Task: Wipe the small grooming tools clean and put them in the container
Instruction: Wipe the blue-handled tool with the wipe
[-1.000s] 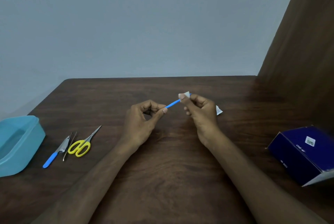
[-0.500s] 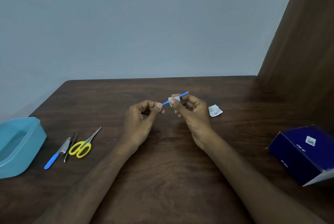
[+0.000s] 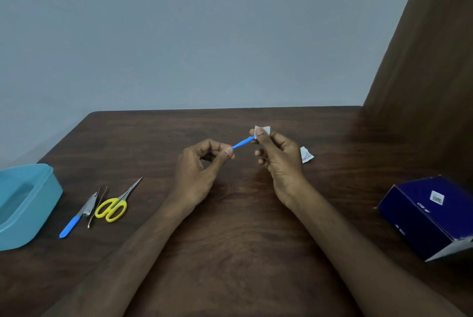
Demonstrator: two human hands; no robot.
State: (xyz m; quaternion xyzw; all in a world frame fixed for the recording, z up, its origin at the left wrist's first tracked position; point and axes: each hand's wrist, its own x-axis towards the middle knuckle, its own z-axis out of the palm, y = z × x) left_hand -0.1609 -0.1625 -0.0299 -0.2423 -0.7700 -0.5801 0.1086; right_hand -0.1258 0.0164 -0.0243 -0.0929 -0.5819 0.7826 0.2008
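Near the worktop's left edge: translucent blue plastic container; just beside it a blue-handled metal clipper, thin metal tweezers, yellow-handled small scissors. Dark blue cardboard box at the right edge. Mid-worktop, held in the air: left hand pinches one end of a thin blue plastic stick tool; right hand pinches a small white wipe pad around its other end. Torn white wrapper beyond the right hand. The stick is probably light, slightly bendy, slippery when wet; best gripped at the bare end.
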